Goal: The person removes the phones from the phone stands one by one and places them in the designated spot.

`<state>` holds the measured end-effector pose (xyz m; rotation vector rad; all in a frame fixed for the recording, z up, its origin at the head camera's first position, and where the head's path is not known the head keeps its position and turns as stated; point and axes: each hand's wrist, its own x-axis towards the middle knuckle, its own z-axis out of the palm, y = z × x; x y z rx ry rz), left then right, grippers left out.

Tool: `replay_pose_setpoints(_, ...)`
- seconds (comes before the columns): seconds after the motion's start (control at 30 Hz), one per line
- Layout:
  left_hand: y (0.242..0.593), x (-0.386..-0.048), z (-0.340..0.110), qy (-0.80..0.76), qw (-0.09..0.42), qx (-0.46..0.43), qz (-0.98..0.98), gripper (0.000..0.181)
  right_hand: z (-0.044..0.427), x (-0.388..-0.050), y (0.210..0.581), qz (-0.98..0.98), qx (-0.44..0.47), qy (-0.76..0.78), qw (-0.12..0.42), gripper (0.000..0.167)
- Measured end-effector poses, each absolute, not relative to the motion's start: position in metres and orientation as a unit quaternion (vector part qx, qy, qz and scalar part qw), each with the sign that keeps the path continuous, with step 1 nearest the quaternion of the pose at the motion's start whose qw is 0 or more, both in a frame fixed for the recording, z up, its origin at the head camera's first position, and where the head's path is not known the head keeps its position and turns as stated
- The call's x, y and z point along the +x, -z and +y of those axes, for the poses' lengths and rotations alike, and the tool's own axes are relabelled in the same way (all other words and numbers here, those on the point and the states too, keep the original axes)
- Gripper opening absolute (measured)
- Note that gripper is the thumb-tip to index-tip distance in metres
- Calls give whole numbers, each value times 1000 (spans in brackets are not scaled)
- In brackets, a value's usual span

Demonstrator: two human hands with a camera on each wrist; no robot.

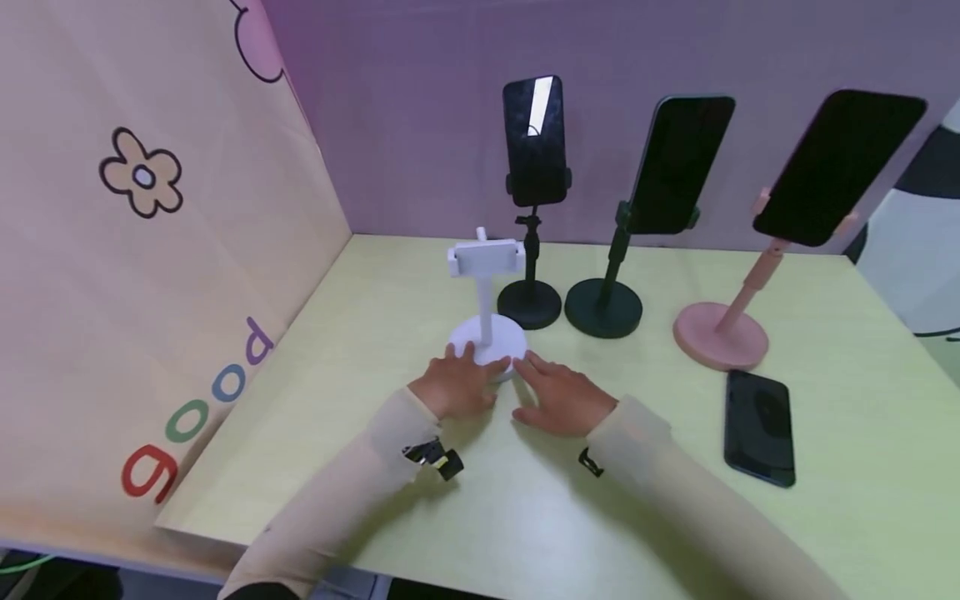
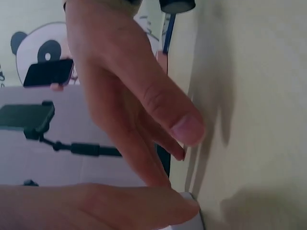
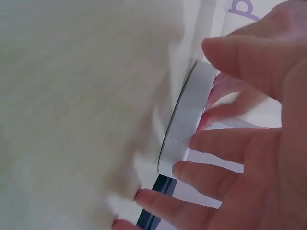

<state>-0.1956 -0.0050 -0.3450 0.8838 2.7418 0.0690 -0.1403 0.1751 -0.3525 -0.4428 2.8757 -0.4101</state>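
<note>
The white phone stand (image 1: 486,308) is upright with an empty holder. My left hand (image 1: 459,387) lies spread over the front left of its round base. My right hand (image 1: 562,398) reaches in from the right, fingertips by the base's front right edge. In the right wrist view, two extended fingers of my right hand (image 3: 259,143) touch the side of the white base (image 3: 184,124); the left hand is partly hidden behind. The left wrist view shows one digit of my left hand (image 2: 96,208) at the base's edge (image 2: 194,221), with my right hand (image 2: 124,72) above.
Behind and right stand a black stand (image 1: 529,304), a dark green stand (image 1: 603,308) and a pink stand (image 1: 720,336), each holding a phone. Another phone (image 1: 759,427) lies flat at the right. A decorated panel (image 1: 172,275) borders the table (image 1: 360,292) on the left.
</note>
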Motion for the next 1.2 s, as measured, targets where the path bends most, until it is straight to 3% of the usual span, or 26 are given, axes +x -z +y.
replay_pose_setpoints(0.13,349,-214,-13,-35,132,294,946,52,159,-151,352,979,-127,111,110,73)
replay_pose_setpoints(0.4,349,-252,-21,-56,138,288,946,43,152,-160,350,982,-135,76,107,52)
replay_pose_setpoints(0.9,343,-318,-24,-131,133,238,953,46,151,-172,345,983,-149,39,95,41)
replay_pose_setpoints(1.2,349,-330,-20,-166,130,204,956,41,149,-167,350,982,-149,59,96,34)
